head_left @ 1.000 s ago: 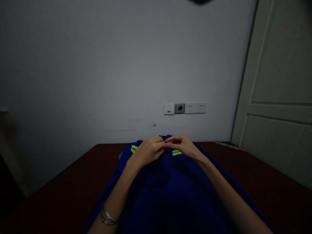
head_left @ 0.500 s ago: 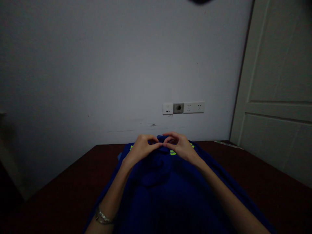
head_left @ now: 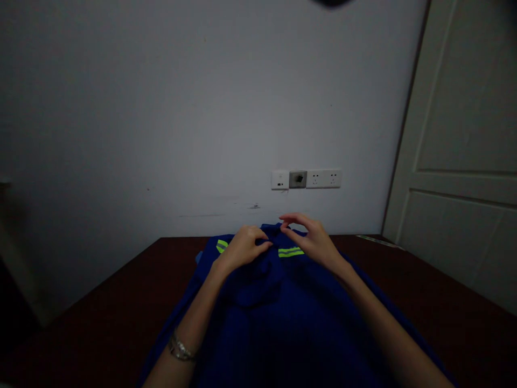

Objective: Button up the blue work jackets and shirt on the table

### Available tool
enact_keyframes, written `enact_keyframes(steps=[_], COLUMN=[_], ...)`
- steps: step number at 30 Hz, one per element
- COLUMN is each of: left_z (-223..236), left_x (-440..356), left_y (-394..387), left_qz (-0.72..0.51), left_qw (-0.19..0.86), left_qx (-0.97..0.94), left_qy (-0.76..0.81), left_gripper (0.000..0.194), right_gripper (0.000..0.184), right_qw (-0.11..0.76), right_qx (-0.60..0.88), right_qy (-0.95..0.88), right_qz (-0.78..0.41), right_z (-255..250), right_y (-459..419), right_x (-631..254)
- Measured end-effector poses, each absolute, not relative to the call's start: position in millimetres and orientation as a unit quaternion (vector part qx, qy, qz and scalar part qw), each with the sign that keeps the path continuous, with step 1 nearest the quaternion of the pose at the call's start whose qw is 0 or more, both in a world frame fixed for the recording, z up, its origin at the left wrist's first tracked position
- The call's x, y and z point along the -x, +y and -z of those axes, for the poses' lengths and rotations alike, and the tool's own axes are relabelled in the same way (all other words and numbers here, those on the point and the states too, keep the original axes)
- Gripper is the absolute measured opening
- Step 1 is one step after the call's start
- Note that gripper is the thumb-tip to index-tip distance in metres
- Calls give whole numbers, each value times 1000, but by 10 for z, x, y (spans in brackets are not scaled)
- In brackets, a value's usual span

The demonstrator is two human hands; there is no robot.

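A dark blue work jacket (head_left: pixel 258 291) with yellow-green reflective strips (head_left: pixel 291 251) lies spread out in front of me, its far end bunched up. My left hand (head_left: pixel 246 248) is closed on the jacket's bunched cloth near that end, thumb and forefinger together at a fold. Just to the right, my right hand (head_left: pixel 311 237) hovers over the far edge of the jacket. Its thumb and forefinger are curved and apart, with nothing visible between them. A silver bracelet (head_left: pixel 180 347) is on my left wrist. The cloth under my left palm is hidden.
The jacket rests on a dark red-brown table (head_left: pixel 133 285) that meets a pale wall (head_left: pixel 194 124). Wall sockets (head_left: pixel 323 179) sit above the table's back edge. A panelled door (head_left: pixel 464 161) stands at the right. A thin flat strip (head_left: pixel 379 241) lies at the back right.
My right hand has parted from my left, moving right and slightly up, and its fingers have opened. My left hand stays on the cloth, and more of the reflective strips shows.
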State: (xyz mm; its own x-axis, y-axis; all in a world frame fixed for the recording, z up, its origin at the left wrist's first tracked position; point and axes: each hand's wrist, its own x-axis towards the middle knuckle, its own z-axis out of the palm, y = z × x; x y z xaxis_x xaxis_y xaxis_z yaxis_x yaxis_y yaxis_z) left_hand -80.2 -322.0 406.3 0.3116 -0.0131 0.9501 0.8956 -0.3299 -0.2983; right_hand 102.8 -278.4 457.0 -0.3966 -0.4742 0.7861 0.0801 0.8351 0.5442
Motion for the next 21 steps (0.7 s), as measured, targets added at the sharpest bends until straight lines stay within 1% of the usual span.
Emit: enact_keyframes(steps=[3, 5, 8, 16, 21], left_z=[-4058, -4051, -4044, -4044, -4043], left_x=[784, 773, 765, 758, 761], left_y=[-3215, -3203, -3184, -3182, -3197], left_qz=[468, 456, 438, 417, 410], left_qw=[483, 488, 495, 483, 468], left_qx=[654, 656, 664, 688, 705], left_qy=[-346, -351, -350, -345, -341], left_gripper=[16, 16, 16, 17, 18], right_gripper=[26, 30, 33, 36, 39], right_qw=[473, 431, 400, 374, 378], right_qx=[-124, -115, -99, -88, -94], right_qy=[-802, -815, -825, -833, -844], right_qz=[342, 369, 388, 398, 368], right_z=[-4554, -4527, -4492, -4471, -4460], right_y=[-2794, -2773, -2746, -2742, -2719], right_x=[-1051, -1027, -990, -989, -977])
